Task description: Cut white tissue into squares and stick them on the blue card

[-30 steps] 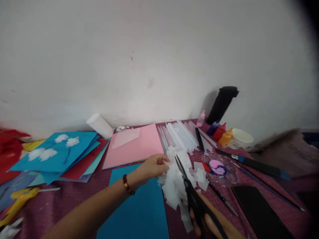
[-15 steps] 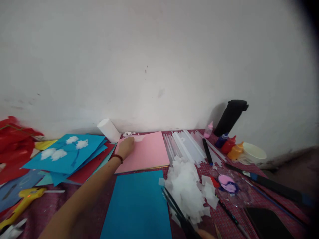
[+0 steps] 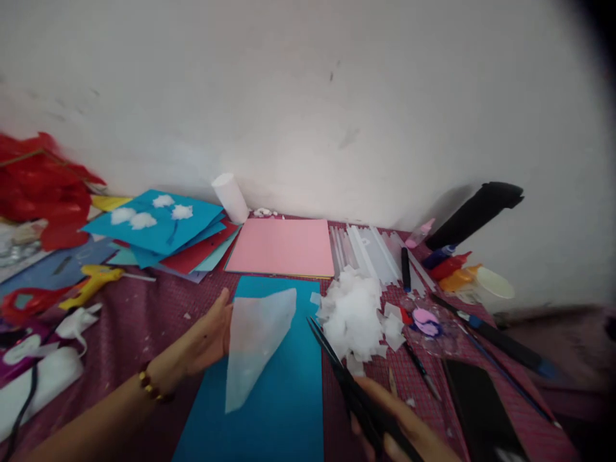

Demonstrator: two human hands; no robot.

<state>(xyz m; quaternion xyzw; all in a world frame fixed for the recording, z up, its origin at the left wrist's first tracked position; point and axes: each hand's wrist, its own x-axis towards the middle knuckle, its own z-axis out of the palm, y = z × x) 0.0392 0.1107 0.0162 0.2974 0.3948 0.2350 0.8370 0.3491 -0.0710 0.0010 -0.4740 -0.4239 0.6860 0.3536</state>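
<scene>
My left hand [image 3: 208, 333] pinches a thin translucent white sheet [image 3: 255, 340] and holds it over a blue paper sheet [image 3: 269, 398] lying in front of me. My right hand [image 3: 399, 430], low at the frame's bottom, grips black scissors [image 3: 337, 366] whose blades are slightly apart and point up-left toward the white sheet. A heap of white paper scraps [image 3: 353, 311] lies just right of the blue sheet.
A pink sheet [image 3: 282, 247] lies behind the blue one, with white strips [image 3: 368, 247] beside it. Coloured papers [image 3: 163, 231], a yellow glue gun [image 3: 94, 282] and red material [image 3: 41, 186] lie left. Paint bottles [image 3: 447, 266], a white cup [image 3: 488, 282], brushes and a black phone [image 3: 476, 410] sit right. A wall stands behind.
My left hand went from the scrap heap to the pink sheet, took the translucent white sheet and brought it back over the blue paper. The scissors stayed in my right hand.
</scene>
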